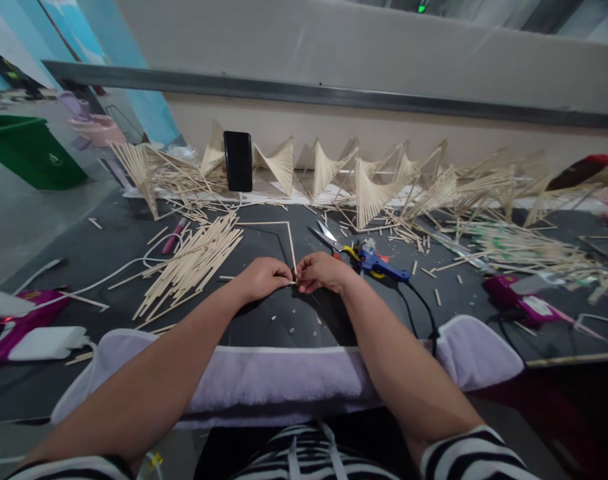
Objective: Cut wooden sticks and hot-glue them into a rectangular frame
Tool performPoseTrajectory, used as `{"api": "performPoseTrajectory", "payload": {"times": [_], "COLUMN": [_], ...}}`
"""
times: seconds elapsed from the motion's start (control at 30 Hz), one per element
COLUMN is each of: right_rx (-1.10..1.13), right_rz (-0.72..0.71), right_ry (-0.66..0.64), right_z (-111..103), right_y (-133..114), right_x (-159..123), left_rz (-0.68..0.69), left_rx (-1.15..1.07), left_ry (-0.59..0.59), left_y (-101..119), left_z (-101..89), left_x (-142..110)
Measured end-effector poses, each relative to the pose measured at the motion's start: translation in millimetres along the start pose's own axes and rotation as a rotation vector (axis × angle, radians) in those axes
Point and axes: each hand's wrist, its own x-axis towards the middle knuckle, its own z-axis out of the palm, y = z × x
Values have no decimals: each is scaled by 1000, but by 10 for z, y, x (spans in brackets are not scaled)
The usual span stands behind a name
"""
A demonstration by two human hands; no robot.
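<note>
My left hand (265,277) and my right hand (320,272) meet over the dark tabletop, fingertips almost touching. Both pinch thin wooden sticks (291,247) that join at a corner between them. One stick runs up from there to a second corner, where another goes off to the left. The left fingers close on a short visible end of stick; the right fingers grip near the joint. Right of my right hand lie a blue glue gun (384,265) and scissors (331,235). A pile of loose sticks (194,263) spreads left of my left hand.
Several fan-shaped stick frames (374,197) stand along the back, with a black phone (239,161) among them. Purple power strips (527,303) with cables sit at both sides. A lilac towel (284,377) covers the front edge. A green bin (31,153) stands at far left.
</note>
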Motion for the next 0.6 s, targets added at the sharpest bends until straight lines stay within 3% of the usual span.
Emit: {"api": "performPoseTrajectory", "payload": {"times": [0.6], "right_rx": [12], "right_rz": [7], "right_ry": [16], "right_z": [17], "right_y": [-19], "right_x": [-23], "left_rz": [7], "left_rx": [8], "left_ry": [-5], "left_y": [3], "left_z": [-5], "left_x": [-4]}}
